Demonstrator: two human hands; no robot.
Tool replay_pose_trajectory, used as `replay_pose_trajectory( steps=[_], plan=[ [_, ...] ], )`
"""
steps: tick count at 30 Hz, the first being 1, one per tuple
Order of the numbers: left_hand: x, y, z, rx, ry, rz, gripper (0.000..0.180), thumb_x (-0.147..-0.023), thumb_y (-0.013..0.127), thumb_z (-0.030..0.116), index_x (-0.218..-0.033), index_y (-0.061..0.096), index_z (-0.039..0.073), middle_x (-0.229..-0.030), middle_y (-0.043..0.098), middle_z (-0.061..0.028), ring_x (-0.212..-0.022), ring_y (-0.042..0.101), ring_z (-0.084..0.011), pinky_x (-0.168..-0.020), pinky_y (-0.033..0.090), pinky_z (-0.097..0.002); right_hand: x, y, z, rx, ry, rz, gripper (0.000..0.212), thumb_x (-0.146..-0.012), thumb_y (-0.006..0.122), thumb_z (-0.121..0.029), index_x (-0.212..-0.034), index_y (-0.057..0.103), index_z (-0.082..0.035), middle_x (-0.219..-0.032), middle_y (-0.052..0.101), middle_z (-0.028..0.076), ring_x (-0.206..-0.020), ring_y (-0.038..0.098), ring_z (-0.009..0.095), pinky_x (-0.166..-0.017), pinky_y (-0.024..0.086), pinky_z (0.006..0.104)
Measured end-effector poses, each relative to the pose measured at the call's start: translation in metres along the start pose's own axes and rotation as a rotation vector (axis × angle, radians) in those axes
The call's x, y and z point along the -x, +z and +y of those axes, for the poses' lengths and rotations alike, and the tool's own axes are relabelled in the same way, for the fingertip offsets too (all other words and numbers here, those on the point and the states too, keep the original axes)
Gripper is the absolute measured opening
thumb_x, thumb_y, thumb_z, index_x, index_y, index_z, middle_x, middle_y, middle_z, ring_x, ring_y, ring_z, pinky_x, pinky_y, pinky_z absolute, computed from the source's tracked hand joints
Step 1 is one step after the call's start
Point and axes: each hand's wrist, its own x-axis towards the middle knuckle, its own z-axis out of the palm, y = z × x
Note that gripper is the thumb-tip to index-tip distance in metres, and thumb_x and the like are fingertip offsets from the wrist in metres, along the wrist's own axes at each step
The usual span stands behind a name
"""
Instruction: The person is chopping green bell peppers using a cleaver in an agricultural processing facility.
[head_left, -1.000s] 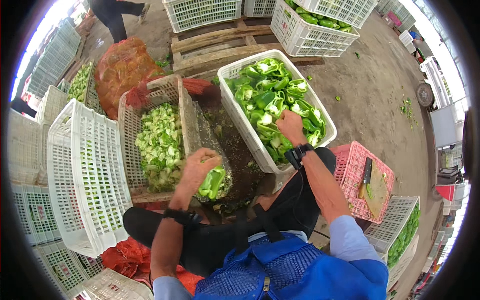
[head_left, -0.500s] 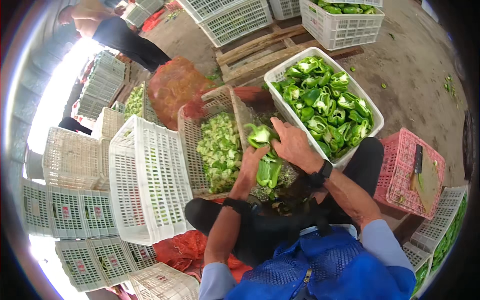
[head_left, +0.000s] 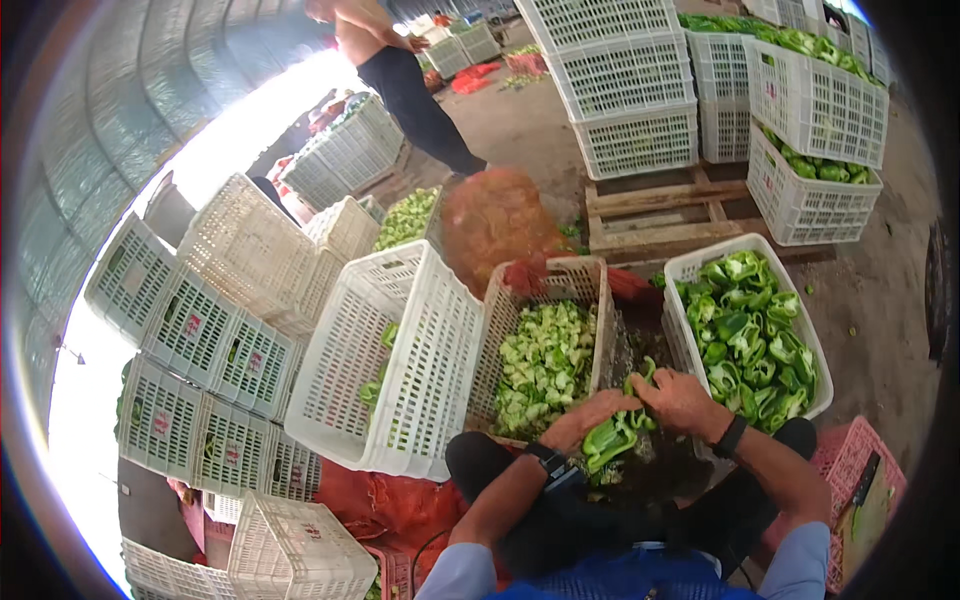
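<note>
Low between my knees, my left hand (head_left: 592,417) is closed around an opened green bell pepper (head_left: 612,440) whose hollow, pale inside shows. My right hand (head_left: 688,404) meets it from the other side, its fingers pinched on the upper part of the green flesh (head_left: 643,375). Whether that part is joined to the rest is hidden by my fingers. Just left of my hands stands a beige crate (head_left: 603,335) holding pale green pepper cores (head_left: 545,360). Right of them, a white crate (head_left: 825,385) is filled with cut peppers (head_left: 745,335).
A tall white crate (head_left: 425,380) stands at the left, before stacked crates (head_left: 230,350). Beyond are a full red mesh sack (head_left: 500,225), a wooden pallet (head_left: 655,215) and a standing person (head_left: 415,90). A knife (head_left: 866,480) lies on the pink crate (head_left: 840,450) at right.
My view has swung up and to the left, so the crates and hands appear farther right. Both hands stay on the pepper, which is turned so its pale cut top no longer shows.
</note>
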Motion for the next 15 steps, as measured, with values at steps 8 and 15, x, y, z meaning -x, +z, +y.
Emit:
replay_pose_trajectory(
  steps=[8,15],
  plan=[
    [-0.018,0.008,0.044,0.552,-0.694,-0.119,0.039,-0.094,0.067,0.034,-0.103,0.069,-0.003,-0.095,0.068,-0.0050,-0.084,0.061,-0.0136,-0.076,0.050,-0.0320,0.026,0.024,0.002,0.059,0.035,0.042,0.050,-0.075,0.068,-0.013,-0.120,0.054,0.005,-0.080,0.061,0.019,-0.067,0.065,0.034,-0.055,0.054,0.0448],
    [-0.012,-0.019,0.047,-0.161,-0.173,-0.298,0.026,-0.098,0.053,0.016,-0.115,0.070,0.008,-0.111,0.069,-0.0153,-0.106,0.063,-0.0320,-0.093,0.049,-0.0428,0.004,0.021,-0.007,-0.127,0.136,0.174,0.012,-0.084,0.062,-0.018,-0.087,0.060,-0.007,-0.082,0.063,0.015,-0.076,0.065,0.037,-0.064,0.053,0.0483]
  ],
)
